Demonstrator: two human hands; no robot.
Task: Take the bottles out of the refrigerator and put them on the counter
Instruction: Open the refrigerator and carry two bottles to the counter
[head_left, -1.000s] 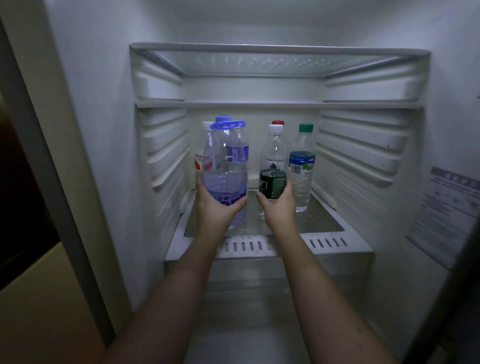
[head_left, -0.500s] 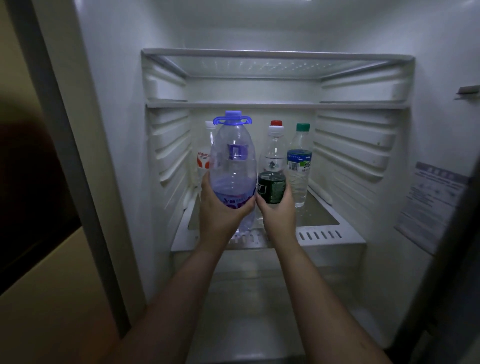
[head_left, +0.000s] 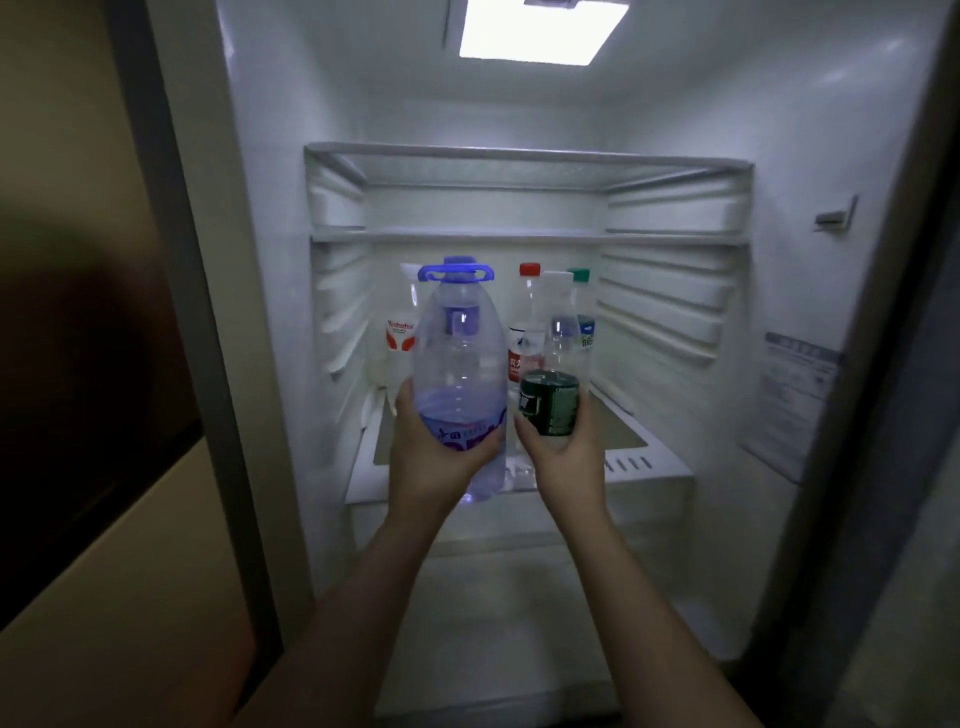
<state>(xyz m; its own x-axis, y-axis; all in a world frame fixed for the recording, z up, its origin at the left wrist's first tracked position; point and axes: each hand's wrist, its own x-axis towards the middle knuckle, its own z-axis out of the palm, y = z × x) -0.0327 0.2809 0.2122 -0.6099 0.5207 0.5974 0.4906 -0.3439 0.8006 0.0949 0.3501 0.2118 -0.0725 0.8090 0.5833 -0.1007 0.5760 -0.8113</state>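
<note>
Refrigerator (head_left: 270, 260) interior lit from ceiling lamp, door open. Left hand (head_left: 436, 447) grasps large clear water bottle with blue carry handle (head_left: 460, 364) low on body, long axis upright, base clear of glass shelf (head_left: 654, 460). Right hand (head_left: 563, 452) grasps smaller clear bottle with dark green label (head_left: 550, 402), also upright. Both bottles at shelf front edge, directly ahead of person. Three bottles remain behind: white-capped (head_left: 397, 332), red-capped (head_left: 524, 322), green-capped (head_left: 584, 312). Worktop not in view; judged next: withdraw both toward body.
</note>
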